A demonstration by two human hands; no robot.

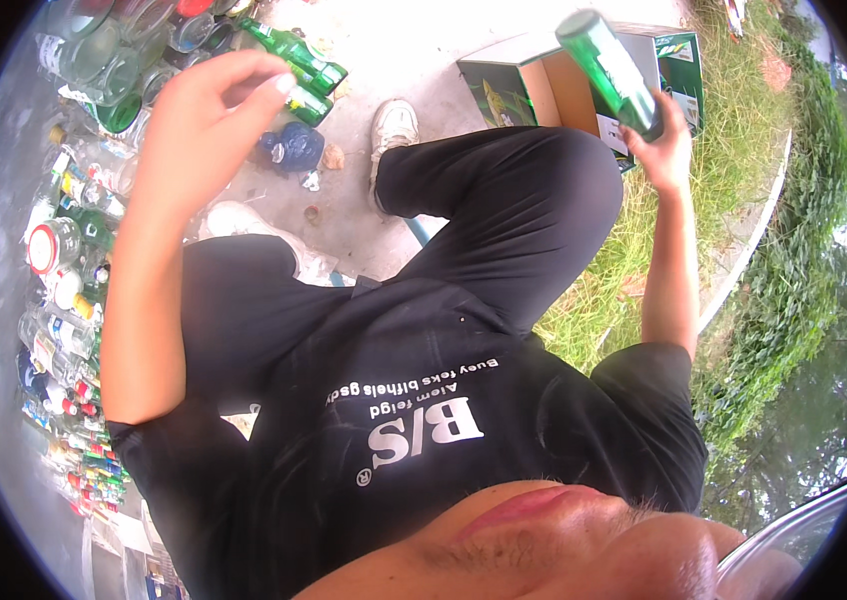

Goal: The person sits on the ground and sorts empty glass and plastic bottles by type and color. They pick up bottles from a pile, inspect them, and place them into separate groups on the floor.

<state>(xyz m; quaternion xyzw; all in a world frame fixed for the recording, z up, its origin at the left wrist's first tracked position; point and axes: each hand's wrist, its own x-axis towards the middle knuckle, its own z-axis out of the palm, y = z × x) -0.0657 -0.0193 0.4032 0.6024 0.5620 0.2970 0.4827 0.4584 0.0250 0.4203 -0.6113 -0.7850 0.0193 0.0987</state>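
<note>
My right hand [662, 146] grips one end of a green cylindrical container [611, 71], a bottle or can with a pale label, tilted above a cardboard box [562, 86] with green printed sides. My left hand [206, 124] is raised at the upper left, its thumb and curved fingers apart, with nothing visible between them. Just beyond its fingertips, green glass bottles [307, 64] lie on the concrete ground. A crumpled blue plastic bottle [294, 146] lies beside them.
Many glass jars and bottles [86, 180] are massed along the left. My white shoe [396, 124] rests on the concrete [431, 82] near the box; the other shoe [243, 221] is below the blue bottle. Grass [723, 127] and leafy plants [806, 247] border the right.
</note>
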